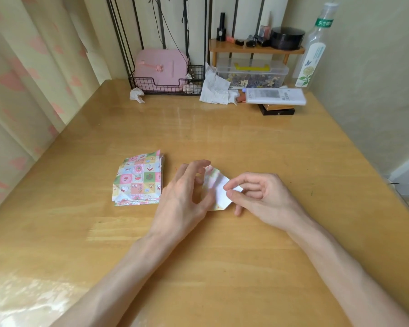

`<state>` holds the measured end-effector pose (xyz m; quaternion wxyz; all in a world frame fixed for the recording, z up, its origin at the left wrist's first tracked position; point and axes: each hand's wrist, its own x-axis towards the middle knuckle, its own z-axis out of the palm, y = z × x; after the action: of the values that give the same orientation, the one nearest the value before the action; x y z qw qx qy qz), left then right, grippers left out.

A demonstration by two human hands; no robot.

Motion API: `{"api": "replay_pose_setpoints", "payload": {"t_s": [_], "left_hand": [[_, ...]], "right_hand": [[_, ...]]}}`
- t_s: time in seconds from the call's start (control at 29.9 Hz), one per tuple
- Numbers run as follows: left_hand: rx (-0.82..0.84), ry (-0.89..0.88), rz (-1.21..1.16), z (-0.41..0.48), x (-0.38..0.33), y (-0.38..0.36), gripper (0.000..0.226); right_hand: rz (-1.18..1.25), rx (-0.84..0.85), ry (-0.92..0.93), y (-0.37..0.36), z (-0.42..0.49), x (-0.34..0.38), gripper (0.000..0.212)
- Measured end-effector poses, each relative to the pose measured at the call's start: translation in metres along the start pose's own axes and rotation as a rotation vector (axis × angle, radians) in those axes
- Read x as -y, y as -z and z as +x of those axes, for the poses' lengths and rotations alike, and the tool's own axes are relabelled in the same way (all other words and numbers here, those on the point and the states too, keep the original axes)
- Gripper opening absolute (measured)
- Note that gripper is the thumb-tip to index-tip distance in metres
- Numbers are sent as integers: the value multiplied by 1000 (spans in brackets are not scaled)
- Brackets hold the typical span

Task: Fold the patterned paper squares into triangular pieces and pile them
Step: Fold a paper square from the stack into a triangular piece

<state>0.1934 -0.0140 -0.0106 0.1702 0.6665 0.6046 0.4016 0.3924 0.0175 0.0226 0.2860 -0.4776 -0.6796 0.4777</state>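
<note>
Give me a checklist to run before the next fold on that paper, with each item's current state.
1. Right hand pinches a corner of the paper piece: ok.
2. Left hand steadies the piece: cannot tell; its thumb is at the edge, but the view is blurred.
3. Piece is triangular: not ok; it shows more than three corners.
4. Patterned stack lies apart from the piece, beyond the left hand: ok.
5. Creases sharp: cannot tell; blurred.
</note>
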Motion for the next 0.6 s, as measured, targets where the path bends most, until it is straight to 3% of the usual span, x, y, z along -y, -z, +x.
{"api": "replay_pose_setpoints", "payload": {"t_s": [0.13, 0.2, 0.33, 0.43, 0.6], "left_hand": [[-34, -20, 75, 3, 2, 5, 68], [-41, -81, 239, 4, 5, 8, 75], [-19, -324, 472, 13, 13, 15, 41], [148, -331, 386, 15, 22, 22, 31], [238, -309, 183, 10, 9, 33, 13]], "right_hand": [[-125, 138, 54, 12, -3, 2, 26], [-249, 128, 117, 16, -5, 1, 26], [-384, 27, 206, 17, -3, -4, 9], [-464, 35, 302, 17, 0, -11, 7], [-404, 70, 359, 16, -1, -9, 10]]}}
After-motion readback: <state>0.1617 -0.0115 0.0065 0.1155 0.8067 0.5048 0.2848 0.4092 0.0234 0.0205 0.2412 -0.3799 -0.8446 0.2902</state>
